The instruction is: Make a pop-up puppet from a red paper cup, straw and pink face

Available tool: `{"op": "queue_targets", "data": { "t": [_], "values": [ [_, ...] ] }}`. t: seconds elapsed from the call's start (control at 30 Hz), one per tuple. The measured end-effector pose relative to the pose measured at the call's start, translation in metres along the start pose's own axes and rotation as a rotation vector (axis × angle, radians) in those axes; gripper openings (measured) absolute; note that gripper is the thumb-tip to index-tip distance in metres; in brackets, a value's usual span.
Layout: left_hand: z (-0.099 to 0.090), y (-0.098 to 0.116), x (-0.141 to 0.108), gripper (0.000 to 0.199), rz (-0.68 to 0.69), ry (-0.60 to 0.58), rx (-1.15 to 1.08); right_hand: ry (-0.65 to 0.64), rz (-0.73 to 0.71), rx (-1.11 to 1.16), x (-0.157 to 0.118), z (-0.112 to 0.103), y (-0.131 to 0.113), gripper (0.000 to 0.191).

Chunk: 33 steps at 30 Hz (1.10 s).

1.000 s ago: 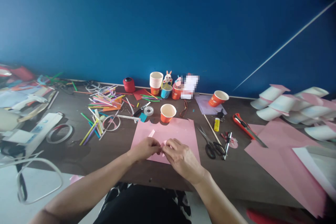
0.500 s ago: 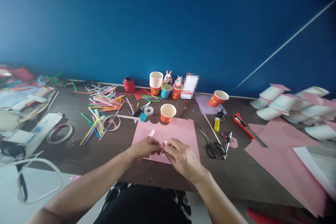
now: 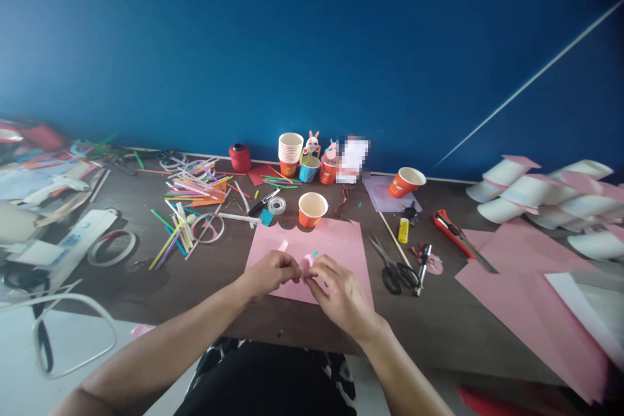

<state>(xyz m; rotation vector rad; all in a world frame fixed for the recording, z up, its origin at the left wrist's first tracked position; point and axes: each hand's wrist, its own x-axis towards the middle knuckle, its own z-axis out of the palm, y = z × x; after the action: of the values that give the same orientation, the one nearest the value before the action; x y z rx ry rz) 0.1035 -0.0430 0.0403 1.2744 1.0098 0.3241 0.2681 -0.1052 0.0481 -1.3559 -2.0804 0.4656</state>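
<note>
Your forearms reach in over the near edge of the dark table (image 3: 219,318), and your left hand (image 3: 269,273) and right hand (image 3: 341,292) meet above a pink sheet (image 3: 336,234). Between your fingertips is a small pink paper piece (image 3: 306,265) with a blue bit showing at its top; both your grips are narrow, thumb and fingers pinched on it. A pale pink strip (image 3: 283,246) lies on the sheet just beyond your left hand. To your right, scissors (image 3: 385,263) lie with their blades a little apart, and past them a red box cutter (image 3: 453,234); a yellow tube (image 3: 403,231) nearby bears a mark too small for you to read. On your left is a white power strip (image 3: 85,240) with blue patches and no words you can make out. At the far edge of the sheet an orange paper cup (image 3: 311,218) stands upright, with a roll of tape (image 3: 276,206) left of it. Farther back, the stack of cups (image 3: 291,162) has yellow printing you cannot make out, beside a rabbit figure (image 3: 312,143) at a blue cup (image 3: 309,171), before the blue wall (image 3: 244,45)
</note>
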Motion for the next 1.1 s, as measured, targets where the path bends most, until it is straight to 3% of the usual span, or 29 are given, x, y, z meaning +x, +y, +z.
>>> {"op": "queue_targets", "data": {
  "t": [0.2, 0.4, 0.73, 0.93, 1.1],
  "values": [
    [0.004, 0.003, -0.002, 0.019, 0.242, 0.151, 0.267, 0.111, 0.218, 0.104, 0.0, 0.008, -0.001, 0.008],
    [0.01, -0.006, -0.003, 0.019, 0.336, 0.239, 0.424, 0.112, 0.292, 0.063, 0.002, 0.013, -0.002, 0.008],
    [0.015, -0.012, -0.004, 0.015, 0.385, 0.253, 0.469, 0.17, 0.368, 0.222, 0.004, 0.024, 0.0, 0.02],
    [0.014, -0.012, -0.004, 0.015, 0.387, 0.251, 0.438, 0.189, 0.422, 0.355, 0.004, 0.027, 0.002, 0.016],
    [0.013, -0.007, -0.004, 0.016, 0.348, 0.202, 0.337, 0.15, 0.491, 0.593, 0.006, 0.026, 0.005, 0.009]
  ]
}}
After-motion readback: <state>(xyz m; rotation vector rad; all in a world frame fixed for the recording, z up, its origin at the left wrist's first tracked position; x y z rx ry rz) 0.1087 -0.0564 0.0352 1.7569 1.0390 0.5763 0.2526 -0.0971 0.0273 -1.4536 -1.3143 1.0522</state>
